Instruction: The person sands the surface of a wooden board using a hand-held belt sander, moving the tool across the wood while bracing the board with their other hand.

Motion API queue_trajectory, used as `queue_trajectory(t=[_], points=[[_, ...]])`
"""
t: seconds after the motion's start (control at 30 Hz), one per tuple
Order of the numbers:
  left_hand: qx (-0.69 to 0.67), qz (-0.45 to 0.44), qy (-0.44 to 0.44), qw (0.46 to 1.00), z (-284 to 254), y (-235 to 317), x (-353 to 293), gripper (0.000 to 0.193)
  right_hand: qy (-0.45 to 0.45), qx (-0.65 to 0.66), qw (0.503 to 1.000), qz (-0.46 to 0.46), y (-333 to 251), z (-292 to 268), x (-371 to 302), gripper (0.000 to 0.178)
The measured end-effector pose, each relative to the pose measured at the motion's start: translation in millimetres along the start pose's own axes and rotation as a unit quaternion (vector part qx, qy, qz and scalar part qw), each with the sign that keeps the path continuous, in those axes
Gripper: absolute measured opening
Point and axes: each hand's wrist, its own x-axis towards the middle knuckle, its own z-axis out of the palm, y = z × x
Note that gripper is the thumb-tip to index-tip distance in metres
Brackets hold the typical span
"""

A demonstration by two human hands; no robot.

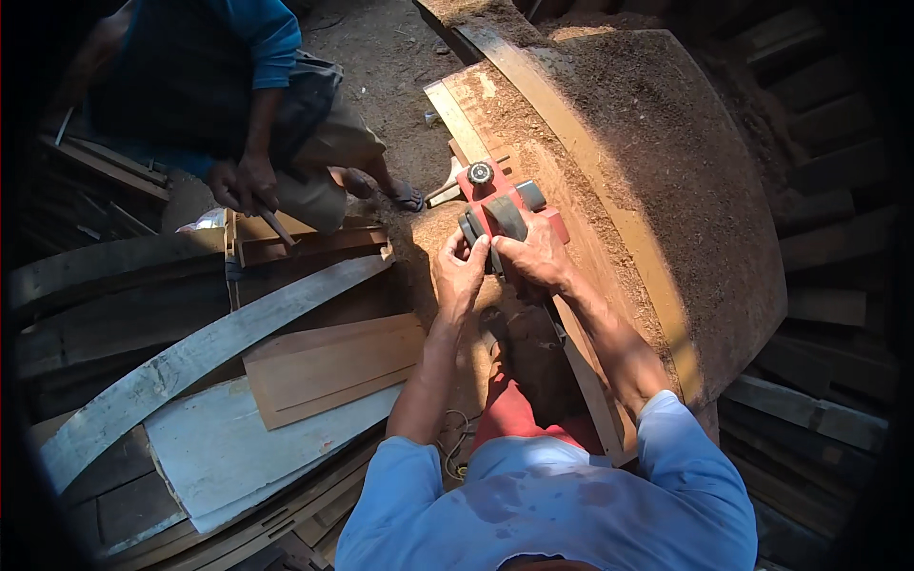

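Observation:
A red and black electric planer (506, 218) with a round black front knob is tipped on its side at the left edge of the workbench (700, 181). My left hand (461, 270) is closed on its near left side, thumb and fingers at the black side cover. Gripping its body from the right is my right hand (539, 253), with the thumb pointing toward my left one. The two thumbs nearly meet. Part of the planer's underside and handle is hidden by my hands.
Wood shavings cover much of the bench, where a long board (609, 205) lies. At the left another person's hands (246, 183) hold a stick-like tool over a wooden box frame (314, 246). A curved pale plank (205, 357), a brown panel (333, 369) and stacked timber lie nearby.

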Motion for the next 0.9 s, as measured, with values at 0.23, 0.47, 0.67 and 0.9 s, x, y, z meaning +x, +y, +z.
queue_trajectory(t=[0.23,0.47,0.67,0.9], points=[[0.013,0.056,0.061,0.996,-11.2,-0.5,19.6,0.042,-0.031,0.024,0.999,0.019,-18.0,14.6,25.5,0.046],[0.063,0.032,0.058,0.996,43.2,-34.6,-128.0,0.042,-0.04,0.037,0.998,0.02,11.1,-25.2,-131.8,0.052],[-0.001,-0.005,0.046,0.999,85.5,-112.1,-301.4,0.05,-0.027,-0.009,0.996,0.081,83.0,-42.5,-315.4,0.042],[-0.017,-0.094,0.015,0.995,105.6,-165.3,-408.6,0.057,-0.051,0.011,0.99,0.128,80.8,-58.6,-424.5,0.041]])
